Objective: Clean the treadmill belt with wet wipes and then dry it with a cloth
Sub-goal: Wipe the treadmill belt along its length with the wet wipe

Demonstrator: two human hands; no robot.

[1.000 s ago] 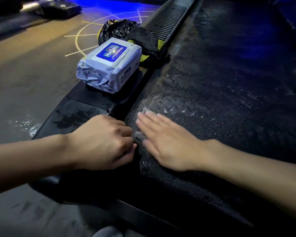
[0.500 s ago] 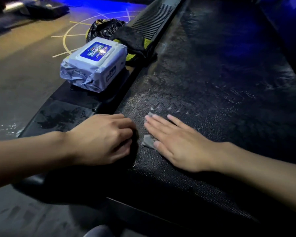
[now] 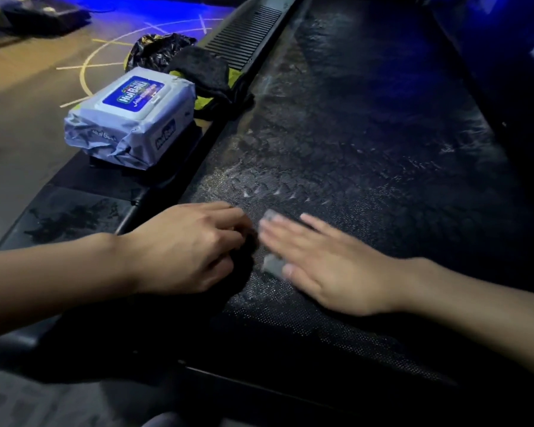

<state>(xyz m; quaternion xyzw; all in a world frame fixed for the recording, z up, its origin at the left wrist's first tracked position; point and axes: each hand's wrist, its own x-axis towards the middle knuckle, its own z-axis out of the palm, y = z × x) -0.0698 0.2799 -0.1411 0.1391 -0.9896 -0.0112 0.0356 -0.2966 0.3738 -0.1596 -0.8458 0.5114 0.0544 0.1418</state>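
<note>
The treadmill belt (image 3: 367,134) fills the right half of the view, dark and textured, with a wet sheen and pale smears across its middle and far stretches. On its near left part lies a grey wet wipe (image 3: 273,266), folded small and only showing at two corners, because the right hand (image 3: 330,266) lies flat on top of it with fingers straight and spread, pressing it onto the belt. The hand is blurred.

Just beside it, at the belt's left edge, the left hand (image 3: 185,248) rests with fingers curled inward. Dark shadow sits under them, and I cannot tell whether they grip anything.

On the side rail (image 3: 74,211) to the left stands the wipes pack (image 3: 130,118), lid closed. Behind it lies a black and yellow-green cloth (image 3: 207,72), bunched, and beyond that a crumpled black plastic bag (image 3: 154,49).

By my reading, the wet wiping is in hand and not finished, as the smears farther up suggest ground yet to cover. Drying has not begun, since the cloth lies apart from both hands.
</note>
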